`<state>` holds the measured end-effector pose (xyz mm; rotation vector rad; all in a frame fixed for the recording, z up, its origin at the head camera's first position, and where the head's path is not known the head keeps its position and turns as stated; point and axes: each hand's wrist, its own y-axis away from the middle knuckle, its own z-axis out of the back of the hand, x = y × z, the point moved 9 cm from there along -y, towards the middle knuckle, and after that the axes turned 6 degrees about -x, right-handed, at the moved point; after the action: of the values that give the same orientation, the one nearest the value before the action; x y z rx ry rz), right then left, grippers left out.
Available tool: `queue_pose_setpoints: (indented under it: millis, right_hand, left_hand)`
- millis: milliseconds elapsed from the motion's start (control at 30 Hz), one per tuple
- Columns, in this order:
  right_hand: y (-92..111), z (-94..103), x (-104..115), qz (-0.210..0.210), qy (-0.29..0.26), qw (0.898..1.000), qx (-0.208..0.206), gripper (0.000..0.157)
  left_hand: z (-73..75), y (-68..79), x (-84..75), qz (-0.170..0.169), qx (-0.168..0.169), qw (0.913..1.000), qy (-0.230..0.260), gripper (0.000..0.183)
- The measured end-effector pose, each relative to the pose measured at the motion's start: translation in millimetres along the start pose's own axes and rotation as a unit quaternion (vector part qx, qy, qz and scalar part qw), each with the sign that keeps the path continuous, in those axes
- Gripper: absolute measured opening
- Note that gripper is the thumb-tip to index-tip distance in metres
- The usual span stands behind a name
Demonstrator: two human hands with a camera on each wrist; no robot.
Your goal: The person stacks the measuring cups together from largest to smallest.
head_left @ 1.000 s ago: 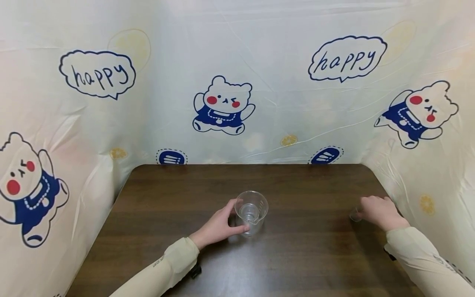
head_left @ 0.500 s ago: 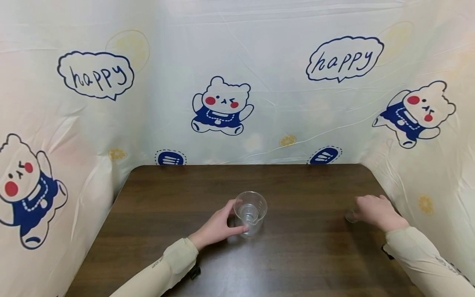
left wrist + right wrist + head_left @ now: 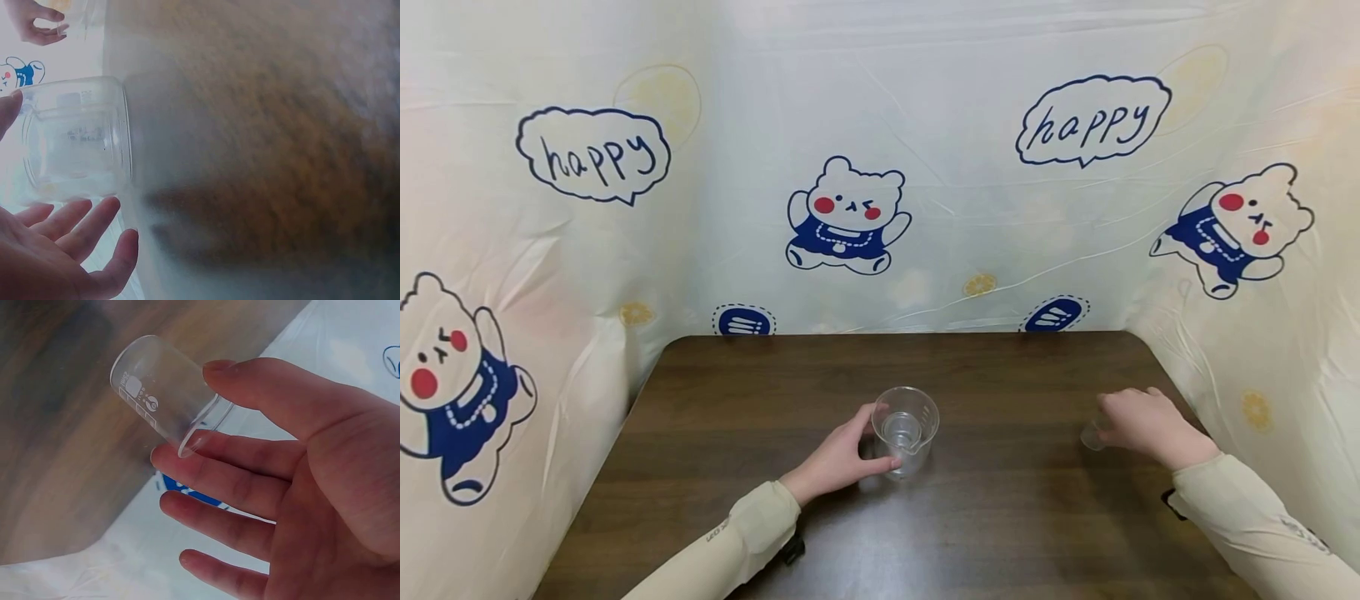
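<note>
As far as can be judged, the work is partly done. A smaller glass (image 3: 72,150) seems to stand inside the large beaker (image 3: 927,440), which sits upright on the table (image 3: 730,433), near the middle of the head view. What appears left is the small beaker (image 3: 1092,436), out at three o'clock from the large one, well apart from it and not yet brought to it. Both vessels are in hand, so the picking up looks finished and the bringing together does not.

The left hand (image 3: 842,454) comes in from about eight o'clock and holds the large beaker's side, thumb and fingers spread wide around it. The right hand (image 3: 1150,425) keeps a narrow pinch on the small beaker, between thumb and fingers.

The head view alone gives the whole spread between the two vessels, and the spout at five o'clock on the large rim; there, though, the small beaker is mostly a faint outline under the knuckles. The right wrist view shows it plainly: gripped near its lip, tilted, its base toward ten o'clock, with white printing on the wall (too small to read surely). The left wrist view adds the inner glass's outline from the side, with faint markings. Whether the small beaker's base touches the table, I cannot tell.
</note>
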<state>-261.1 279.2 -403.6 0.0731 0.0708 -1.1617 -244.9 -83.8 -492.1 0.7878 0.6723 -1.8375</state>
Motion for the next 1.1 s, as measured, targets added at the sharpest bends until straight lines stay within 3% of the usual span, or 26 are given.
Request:
queue_pose_setpoints:
  millis: [733, 1100]
  right_hand:
    - [-5.6, 47.9, 40.3, 0.062, 0.050, 0.992, -0.099, 0.022]
    - [-8.7, 57.4, 54.5, 0.080, 0.045, 0.991, -0.100, 0.022]
  left_hand:
    - [-1.2, -1.5, 1.2, -0.002, -0.003, 1.0000, -0.002, 0.081]
    - [-1.2, -1.4, 1.3, -0.007, -0.005, 1.0000, -0.001, 0.081]
